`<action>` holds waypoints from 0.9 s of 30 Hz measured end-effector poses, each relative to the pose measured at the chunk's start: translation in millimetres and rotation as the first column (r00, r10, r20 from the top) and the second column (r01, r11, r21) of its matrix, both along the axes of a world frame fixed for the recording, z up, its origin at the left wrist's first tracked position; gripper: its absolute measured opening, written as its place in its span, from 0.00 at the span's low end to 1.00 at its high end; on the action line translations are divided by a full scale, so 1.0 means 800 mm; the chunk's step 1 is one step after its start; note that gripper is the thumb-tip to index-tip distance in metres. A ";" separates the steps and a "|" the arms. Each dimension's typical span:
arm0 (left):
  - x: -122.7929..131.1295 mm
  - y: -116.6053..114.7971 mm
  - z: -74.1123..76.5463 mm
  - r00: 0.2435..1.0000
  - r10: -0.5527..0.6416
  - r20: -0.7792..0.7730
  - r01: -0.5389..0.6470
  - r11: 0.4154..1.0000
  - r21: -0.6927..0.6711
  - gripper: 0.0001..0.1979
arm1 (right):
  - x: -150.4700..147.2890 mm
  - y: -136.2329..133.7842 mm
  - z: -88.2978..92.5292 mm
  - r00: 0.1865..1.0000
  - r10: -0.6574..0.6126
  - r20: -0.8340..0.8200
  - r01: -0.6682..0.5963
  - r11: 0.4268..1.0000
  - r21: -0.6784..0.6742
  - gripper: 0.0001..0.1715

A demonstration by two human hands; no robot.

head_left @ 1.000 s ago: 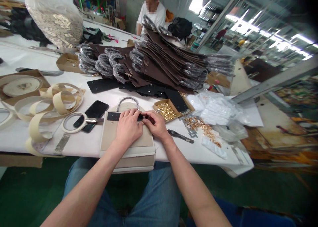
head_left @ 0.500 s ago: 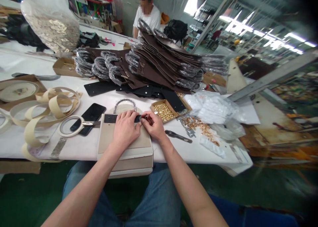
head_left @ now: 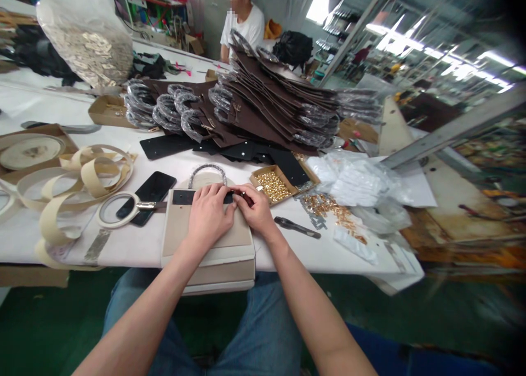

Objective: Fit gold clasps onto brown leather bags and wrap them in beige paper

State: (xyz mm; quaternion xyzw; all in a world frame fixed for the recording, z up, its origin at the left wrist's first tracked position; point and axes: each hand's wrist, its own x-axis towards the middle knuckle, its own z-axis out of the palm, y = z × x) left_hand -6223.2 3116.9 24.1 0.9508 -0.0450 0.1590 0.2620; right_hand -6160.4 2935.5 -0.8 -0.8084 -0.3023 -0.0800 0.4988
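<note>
A beige handbag point(head_left: 176, 233) lies on the table edge, its lower part jutting out over my lap. At its far side a plastic-wrapped loop handle point(head_left: 207, 167) stands up. Along its upper edge runs a black strip point(head_left: 183, 197) with small holes. My left hand point(head_left: 210, 210) rests on the bag and the strip, fingers laid flat and holding nothing. At the strip's right end, my right hand point(head_left: 252, 207) is closed in a pinch; what sits between its fingertips is too small and covered to make out. A strap with a metal clasp point(head_left: 147, 205) sticks out on the left.
Right of the hands are a box of gold studs point(head_left: 273, 187), a dark-handled tool point(head_left: 297, 227) and loose gold fittings point(head_left: 335, 211). A phone point(head_left: 158, 192), a tape roll point(head_left: 118, 210) and curled beige tape point(head_left: 57, 217) lie left. Brown bag pieces point(head_left: 271, 102) are heaped behind; a person point(head_left: 244, 28) sits beyond.
My right fingertips have shifted slightly at the strip's end, still pinched. My left hand stays flat on the bag. The person across the table has turned and raised their head.
</note>
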 end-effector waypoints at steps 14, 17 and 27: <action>-0.001 -0.002 0.002 1.000 0.016 0.019 -0.016 1.000 0.014 0.12 | 0.004 -0.002 -0.005 0.998 -0.034 -0.045 0.033 0.999 -0.021 0.16; -0.001 -0.001 -0.001 1.000 0.006 0.009 -0.006 1.000 -0.014 0.13 | 0.003 -0.002 -0.006 0.998 -0.042 -0.050 0.040 0.999 -0.026 0.17; -0.013 0.036 0.002 0.987 -0.148 0.070 0.159 0.968 -0.194 0.31 | 0.003 -0.002 -0.001 0.998 -0.024 -0.055 0.028 0.998 0.060 0.12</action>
